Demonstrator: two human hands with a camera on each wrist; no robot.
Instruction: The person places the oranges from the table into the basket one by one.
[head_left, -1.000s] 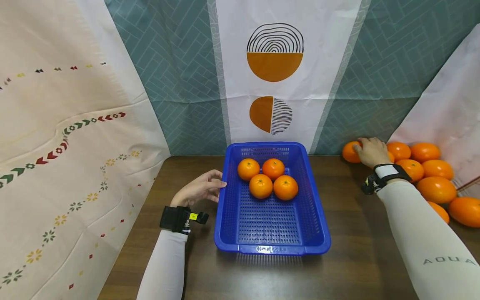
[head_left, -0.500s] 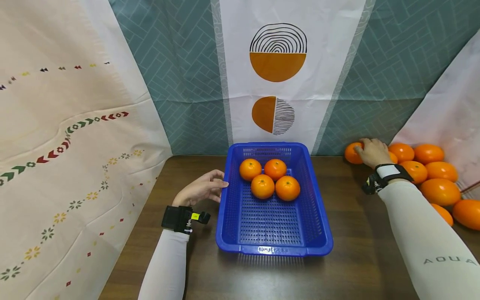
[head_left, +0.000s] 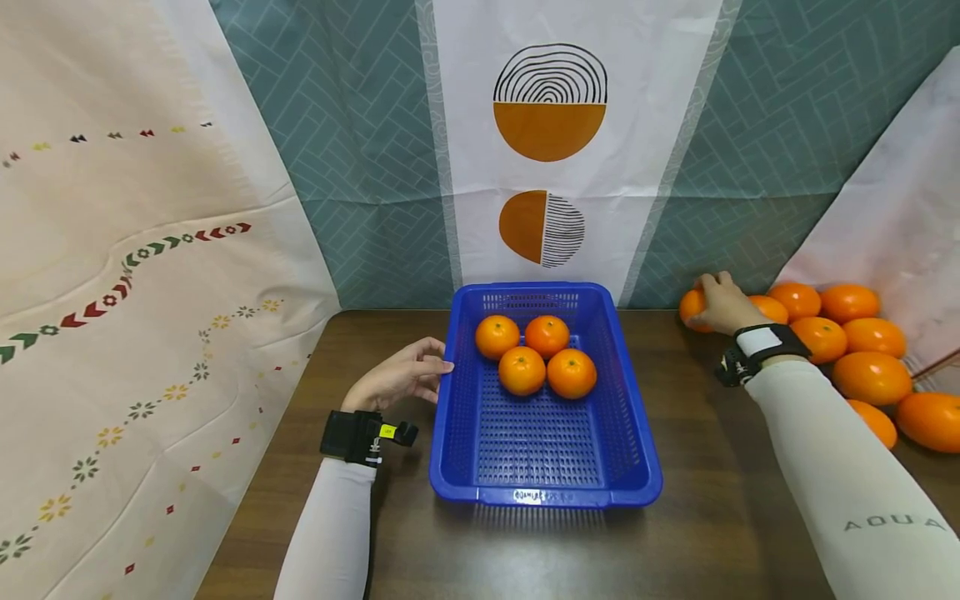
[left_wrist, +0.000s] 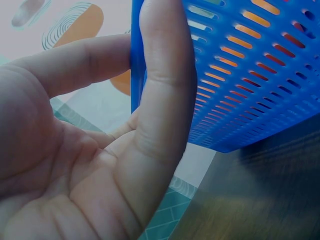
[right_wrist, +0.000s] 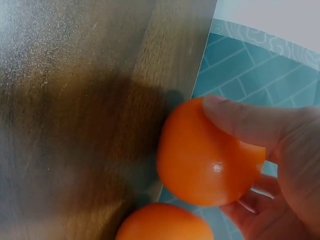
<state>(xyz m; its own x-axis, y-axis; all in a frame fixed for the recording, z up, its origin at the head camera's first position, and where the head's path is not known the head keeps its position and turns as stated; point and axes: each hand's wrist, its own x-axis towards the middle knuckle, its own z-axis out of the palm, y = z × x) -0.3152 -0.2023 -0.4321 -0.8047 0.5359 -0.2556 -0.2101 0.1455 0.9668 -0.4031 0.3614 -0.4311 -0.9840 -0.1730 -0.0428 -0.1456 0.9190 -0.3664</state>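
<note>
Round orange fruits (head_left: 522, 372): four in blue plastic basket (head_left: 577, 497), others still outside.
My right hand (head_left: 729, 307): pinching one.
Left hand (head_left: 405, 372): pinching rim (head_left: 439, 417).

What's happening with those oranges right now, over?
Right hand gripping an orange. Left hand holding rim of blue basket. Four more oranges inside; no obstacle visible between.
</note>
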